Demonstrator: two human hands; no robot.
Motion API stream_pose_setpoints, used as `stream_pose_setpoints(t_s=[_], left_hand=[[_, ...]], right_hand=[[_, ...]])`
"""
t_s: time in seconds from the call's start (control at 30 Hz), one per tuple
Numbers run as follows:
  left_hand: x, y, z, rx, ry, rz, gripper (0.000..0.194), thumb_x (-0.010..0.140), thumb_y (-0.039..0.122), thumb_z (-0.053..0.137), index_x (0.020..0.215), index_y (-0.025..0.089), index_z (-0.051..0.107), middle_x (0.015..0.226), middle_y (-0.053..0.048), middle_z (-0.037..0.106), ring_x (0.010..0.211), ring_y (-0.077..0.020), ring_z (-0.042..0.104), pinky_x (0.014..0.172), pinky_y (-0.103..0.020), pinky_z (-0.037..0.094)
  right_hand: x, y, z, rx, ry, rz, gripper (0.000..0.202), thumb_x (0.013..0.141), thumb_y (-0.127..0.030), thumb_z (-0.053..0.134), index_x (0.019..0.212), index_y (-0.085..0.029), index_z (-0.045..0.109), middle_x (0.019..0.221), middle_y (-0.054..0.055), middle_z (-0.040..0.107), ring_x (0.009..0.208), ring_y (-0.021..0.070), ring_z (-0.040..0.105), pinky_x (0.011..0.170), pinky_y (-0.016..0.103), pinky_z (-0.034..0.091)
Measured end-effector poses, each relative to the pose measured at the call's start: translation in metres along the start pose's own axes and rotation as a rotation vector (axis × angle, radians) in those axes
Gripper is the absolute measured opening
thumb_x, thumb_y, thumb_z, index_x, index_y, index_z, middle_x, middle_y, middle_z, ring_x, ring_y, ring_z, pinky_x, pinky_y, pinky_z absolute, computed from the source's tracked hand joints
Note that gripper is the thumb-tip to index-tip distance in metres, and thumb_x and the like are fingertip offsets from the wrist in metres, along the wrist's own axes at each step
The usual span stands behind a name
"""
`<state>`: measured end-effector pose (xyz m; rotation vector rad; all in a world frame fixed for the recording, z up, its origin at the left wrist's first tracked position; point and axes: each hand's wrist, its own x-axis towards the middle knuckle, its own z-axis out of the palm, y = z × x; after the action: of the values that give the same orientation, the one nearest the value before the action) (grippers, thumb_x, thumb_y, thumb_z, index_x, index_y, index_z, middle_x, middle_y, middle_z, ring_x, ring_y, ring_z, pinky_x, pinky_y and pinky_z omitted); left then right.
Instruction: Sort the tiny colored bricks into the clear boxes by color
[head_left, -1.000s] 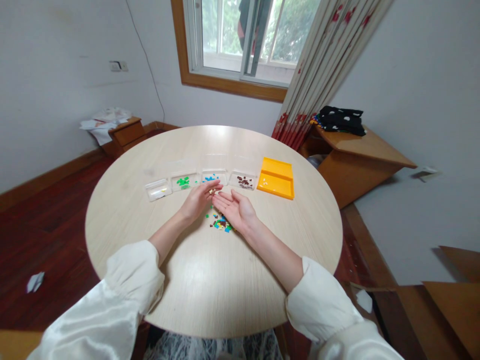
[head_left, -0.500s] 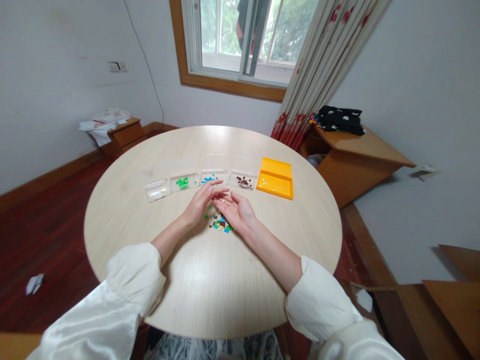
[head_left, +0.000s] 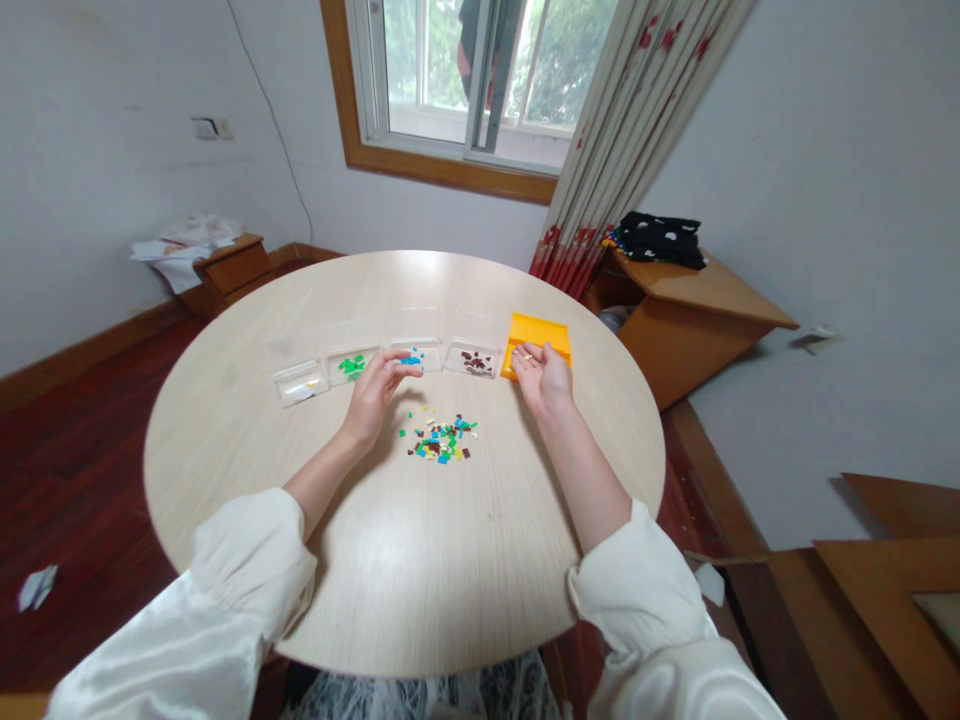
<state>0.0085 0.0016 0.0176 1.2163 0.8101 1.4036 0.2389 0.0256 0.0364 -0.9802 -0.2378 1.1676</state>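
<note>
My right hand [head_left: 549,382] is turned palm up, with a few small cream toy bricks [head_left: 528,356] resting near its fingers. It is over the front of the open yellow box [head_left: 540,328], hiding much of the box's inside. My left hand [head_left: 373,395] hovers near the clear box of blue bricks [head_left: 417,348], its fingers stretched to the right and apart from the thumb; I see nothing held in it. Between and nearer than the hands, a loose pile of mixed small bricks [head_left: 442,440] in green, blue, brown, yellow and cream lies on the round table [head_left: 420,560].
Left of the blue bricks stand a clear box of green bricks [head_left: 337,372] and a clear box with a few yellow pieces [head_left: 301,383]. A clear box of brown bricks [head_left: 472,360] sits beside the yellow box. Their clear lids stand open behind.
My right hand has moved right, from above the pile to the yellow box, carrying the cream bricks. My left hand has drawn apart to the left. The pile is now uncovered.
</note>
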Motion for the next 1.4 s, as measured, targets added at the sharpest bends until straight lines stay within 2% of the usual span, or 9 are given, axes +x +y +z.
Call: stream_pose_setpoints(t_s=[0.17,0.37,0.43,0.57,0.67,0.87,1.0,1.2,1.4], left_hand=[[0.001,-0.002,-0.002,0.019,0.008,0.010,0.030,0.077,0.044,0.052,0.094,0.020,0.055,0.079,-0.003,0.068,0.091,-0.0197,0.062,0.097,-0.041,0.038],[0.004,-0.005,-0.005,0.079,0.066,0.022,0.026,0.077,0.040,0.049,0.093,0.020,0.056,0.077,-0.003,0.067,0.087,-0.0186,0.063,0.092,-0.040,0.043],[0.006,-0.006,-0.007,0.178,0.113,0.022,0.022,0.075,0.035,0.050,0.090,0.019,0.057,0.075,-0.002,0.066,0.083,-0.0181,0.062,0.088,-0.038,0.045],[0.010,-0.008,-0.013,0.497,0.125,0.015,0.014,0.069,0.026,0.054,0.076,0.016,0.062,0.075,-0.004,0.066,0.075,-0.0173,0.060,0.078,-0.034,0.047],[0.012,-0.010,-0.017,0.723,0.052,0.003,0.015,0.069,0.025,0.053,0.072,0.015,0.065,0.075,-0.005,0.068,0.067,-0.0166,0.057,0.070,-0.032,0.046],[0.009,-0.010,-0.018,0.934,-0.115,0.050,0.014,0.068,0.023,0.056,0.070,0.017,0.069,0.074,-0.005,0.069,0.067,-0.0166,0.057,0.068,-0.030,0.045],[0.008,-0.008,-0.017,0.998,-0.173,0.064,0.013,0.068,0.023,0.056,0.067,0.018,0.068,0.072,-0.004,0.069,0.067,-0.0159,0.057,0.067,-0.029,0.044],[0.008,-0.008,-0.017,1.008,-0.203,0.090,0.015,0.069,0.025,0.054,0.066,0.018,0.068,0.070,-0.004,0.068,0.064,-0.0167,0.056,0.066,-0.030,0.043],[0.007,-0.012,-0.019,0.959,-0.248,0.099,0.018,0.071,0.030,0.055,0.069,0.019,0.069,0.070,-0.005,0.067,0.066,-0.0182,0.056,0.069,-0.032,0.044]], right_hand=[[0.024,-0.002,-0.017,-0.204,0.001,-0.142,0.038,0.094,-0.044,0.032,0.068,-0.020,0.044,0.062,-0.004,0.040,0.055,0.0093,0.046,0.056,0.019,0.046],[0.030,-0.001,-0.021,-0.286,-0.094,-0.298,0.042,0.090,-0.050,0.040,0.060,-0.022,0.031,0.052,-0.008,0.030,0.043,0.0093,0.031,0.045,0.020,0.034],[0.028,-0.003,-0.020,-0.301,-0.088,-0.352,0.040,0.089,-0.049,0.042,0.061,-0.023,0.033,0.052,-0.008,0.033,0.043,0.0093,0.035,0.046,0.020,0.035],[0.017,-0.002,-0.014,-0.379,-0.161,-0.505,0.034,0.086,-0.049,0.044,0.070,-0.019,0.051,0.065,-0.001,0.056,0.062,0.0105,0.055,0.062,0.022,0.044],[-0.002,0.009,-0.007,-0.612,-0.326,-0.619,0.028,0.083,-0.041,0.050,0.075,-0.017,0.061,0.068,0.001,0.061,0.067,0.0122,0.057,0.067,0.025,0.044],[-0.039,0.047,0.005,-1.226,-0.855,-0.751,0.009,0.075,-0.013,0.060,0.073,-0.016,0.068,0.073,0.002,0.065,0.071,0.0130,0.056,0.071,0.027,0.042],[-0.049,0.057,0.006,-1.409,-1.060,-0.746,0.007,0.076,-0.015,0.065,0.080,-0.016,0.070,0.078,0.003,0.065,0.076,0.0135,0.056,0.075,0.028,0.040],[-0.050,0.054,0.006,-1.483,-1.047,-0.695,0.005,0.075,-0.014,0.065,0.074,-0.016,0.070,0.077,0.004,0.064,0.078,0.0152,0.056,0.077,0.030,0.039],[-0.044,0.058,0.007,-1.164,-0.817,-0.518,0.008,0.076,-0.018,0.060,0.071,-0.017,0.067,0.072,0.002,0.067,0.069,0.0128,0.059,0.071,0.029,0.045]])
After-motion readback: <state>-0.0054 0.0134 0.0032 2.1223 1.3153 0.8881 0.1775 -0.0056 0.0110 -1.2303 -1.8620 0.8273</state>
